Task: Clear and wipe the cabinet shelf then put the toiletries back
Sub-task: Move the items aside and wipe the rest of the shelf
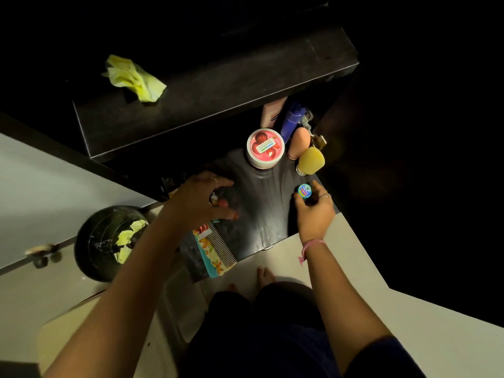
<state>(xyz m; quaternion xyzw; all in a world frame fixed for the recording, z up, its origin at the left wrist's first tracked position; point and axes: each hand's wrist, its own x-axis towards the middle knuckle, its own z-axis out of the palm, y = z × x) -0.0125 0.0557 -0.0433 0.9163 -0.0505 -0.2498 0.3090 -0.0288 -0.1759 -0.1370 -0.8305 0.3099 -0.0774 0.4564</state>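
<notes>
While the right hand (315, 207) is pinching a small round jar with a blue-green lid (304, 190) between thumb and fingers, it is resting at the right edge of the dark cabinet shelf (259, 214). A pink band (311, 248) is sitting around the right wrist. The left hand (201, 200) is reaching over the left part of the shelf with curled fingers; something small seems to be under them, but it is too dark and blurred to say what it is or whether the hand is holding it. Just below this hand a comb (222, 245) is lying on a flowered pouch (211, 252) at the front of the shelf. Toward the back, a round pink tub with red fruit on the lid (265, 148) is standing beside a peach egg-shaped sponge (300, 140), a yellow sponge (311, 160) and a blue bottle (291, 121). On the upper surface a crumpled yellow cloth (133, 77) is lying. On the floor at the left, a black bin (92, 241) is holding crumpled yellow paper.
</notes>
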